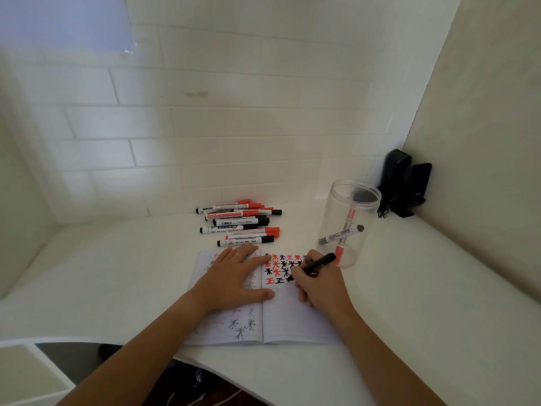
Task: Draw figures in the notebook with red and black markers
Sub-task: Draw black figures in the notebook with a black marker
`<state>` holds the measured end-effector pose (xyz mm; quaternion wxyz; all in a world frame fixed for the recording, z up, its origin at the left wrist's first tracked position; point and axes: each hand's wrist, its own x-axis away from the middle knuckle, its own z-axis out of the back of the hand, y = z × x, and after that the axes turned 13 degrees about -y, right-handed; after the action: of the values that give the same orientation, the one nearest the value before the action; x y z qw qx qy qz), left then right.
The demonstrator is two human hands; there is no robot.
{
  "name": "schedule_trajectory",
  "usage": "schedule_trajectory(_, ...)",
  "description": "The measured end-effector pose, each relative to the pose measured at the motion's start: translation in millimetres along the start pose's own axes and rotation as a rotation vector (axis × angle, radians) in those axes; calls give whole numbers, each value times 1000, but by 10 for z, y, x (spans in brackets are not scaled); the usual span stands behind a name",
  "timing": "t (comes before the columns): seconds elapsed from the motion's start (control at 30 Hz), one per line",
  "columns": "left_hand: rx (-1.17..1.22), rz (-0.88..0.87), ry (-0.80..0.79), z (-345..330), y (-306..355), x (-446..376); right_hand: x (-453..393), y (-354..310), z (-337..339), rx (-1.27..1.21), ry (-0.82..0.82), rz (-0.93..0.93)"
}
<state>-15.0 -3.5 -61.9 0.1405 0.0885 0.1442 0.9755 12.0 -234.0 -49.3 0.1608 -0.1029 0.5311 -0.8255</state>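
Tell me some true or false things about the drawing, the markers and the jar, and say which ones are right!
1. The right hand holds a red marker. False: it grips a black marker, tip on the right page.
2. The left hand lies flat on the notebook. True.
3. The clear jar has nothing in it. False: two markers stand inside, one red and one with a dark cap.
4. A pile of markers lies on the table behind the notebook. True.
5. The right page shows only black figures. False: red and black figures are mixed in rows.
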Motion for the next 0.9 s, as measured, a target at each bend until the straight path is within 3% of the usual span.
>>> schedule_trajectory(0.5, -9, -7, 2, -17, -27, -15, 15, -11, -9, 69, -38, 23)
schedule_trajectory(0.9, -10, -7, 9, -30, -33, -23, -2, 24, 24, 24, 44, -13)
